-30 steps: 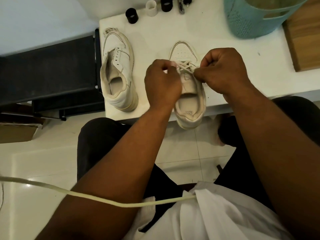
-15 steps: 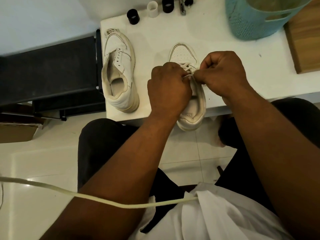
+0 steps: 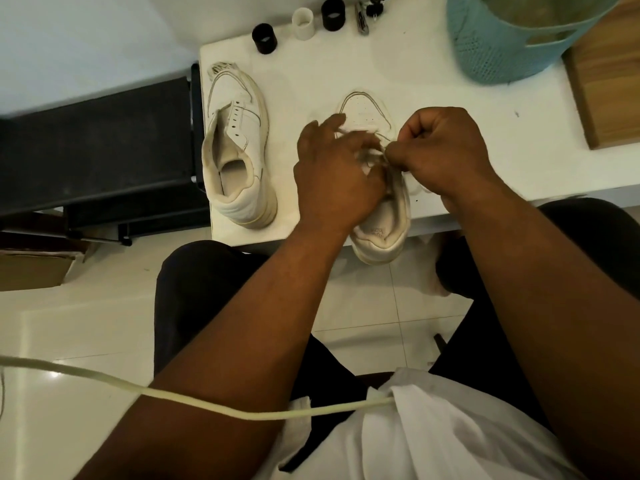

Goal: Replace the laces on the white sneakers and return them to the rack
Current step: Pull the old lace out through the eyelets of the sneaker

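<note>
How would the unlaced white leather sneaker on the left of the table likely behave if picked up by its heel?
The unlaced white leather sneaker would probably hold its shape: its thick sole and padded heel collar look stiff. With no lace through the eyelets, its tongue and side flaps may flop open. It lies tilted onto its side on the white table, so a push would likely slide it rather than roll it.

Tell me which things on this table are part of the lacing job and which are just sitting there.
In the job:
sneaker being laced
lace, pinched by right hand
left hand, blurred, over the sneaker
unlaced sneaker

Lying about:
two black tubes
white tube
blue basket
wooden board
</note>
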Available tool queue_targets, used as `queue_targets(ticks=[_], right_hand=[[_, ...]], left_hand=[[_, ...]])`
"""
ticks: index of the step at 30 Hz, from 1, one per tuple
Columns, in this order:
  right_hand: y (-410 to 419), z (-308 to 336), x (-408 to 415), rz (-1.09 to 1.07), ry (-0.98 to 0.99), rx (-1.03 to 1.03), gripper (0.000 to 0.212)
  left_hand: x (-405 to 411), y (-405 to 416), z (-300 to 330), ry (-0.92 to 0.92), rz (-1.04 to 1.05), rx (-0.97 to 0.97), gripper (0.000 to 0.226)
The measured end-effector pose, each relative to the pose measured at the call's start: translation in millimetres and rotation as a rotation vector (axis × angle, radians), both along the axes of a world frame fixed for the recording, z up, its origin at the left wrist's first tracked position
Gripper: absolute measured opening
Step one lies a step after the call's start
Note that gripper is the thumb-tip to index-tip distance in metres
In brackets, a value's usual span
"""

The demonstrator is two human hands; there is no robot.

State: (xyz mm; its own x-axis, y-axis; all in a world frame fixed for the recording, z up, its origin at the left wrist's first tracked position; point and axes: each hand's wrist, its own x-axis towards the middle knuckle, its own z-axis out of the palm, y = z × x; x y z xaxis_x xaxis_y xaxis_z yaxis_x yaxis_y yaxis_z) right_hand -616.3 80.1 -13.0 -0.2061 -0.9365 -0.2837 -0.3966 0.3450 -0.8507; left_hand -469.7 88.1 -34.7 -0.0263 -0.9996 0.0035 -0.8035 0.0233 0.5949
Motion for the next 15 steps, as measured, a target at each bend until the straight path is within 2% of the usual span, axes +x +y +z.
queue_targets(ticks=[2, 4, 7, 9, 11, 13, 14, 15], right_hand=[[0.8, 0.5, -0.2, 0.009, -0.009, -0.003, 0.012], [0.7, 0.2, -0.2, 0.008, -0.011, -0.013, 0.013], [0.0, -0.6, -0.4, -0.012, -0.009, -0.01, 0.012], [-0.1, -0.4, -1.0, -0.019, -0.012, 0.005, 0.012], [-0.2, -0.3, -1.8, -0.003, -0.011, 0.017, 0.013], [-0.2, 0.0, -2.0, 0.069, 0.01, 0.038, 0.017], [-0.2, 0.4, -1.9, 0.124, 0.04, 0.054, 0.022], [-0.2, 0.9, -2.6, 0.181, 0.078, 0.074, 0.028]], left_hand=[[-2.2, 4.7, 0.1, -0.087, 0.003, 0.038, 0.032], [-3.6, 5.6, -3.0, -0.11, 0.021, -0.025, 0.024], [-2.7, 0.2, -4.2, 0.108, 0.139, -0.11, 0.005], [1.1, -6.0, -0.2, 0.283, 0.316, -0.156, 0.02], [9.0, -13.9, 2.5, 0.362, 0.482, -0.112, 0.024], [14.8, -18.6, 2.5, 0.396, 0.533, -0.028, 0.01], [16.3, -17.8, 2.9, 0.399, 0.515, -0.009, 0.011], [16.9, -16.7, 2.4, 0.379, 0.467, -0.025, 0.024]])
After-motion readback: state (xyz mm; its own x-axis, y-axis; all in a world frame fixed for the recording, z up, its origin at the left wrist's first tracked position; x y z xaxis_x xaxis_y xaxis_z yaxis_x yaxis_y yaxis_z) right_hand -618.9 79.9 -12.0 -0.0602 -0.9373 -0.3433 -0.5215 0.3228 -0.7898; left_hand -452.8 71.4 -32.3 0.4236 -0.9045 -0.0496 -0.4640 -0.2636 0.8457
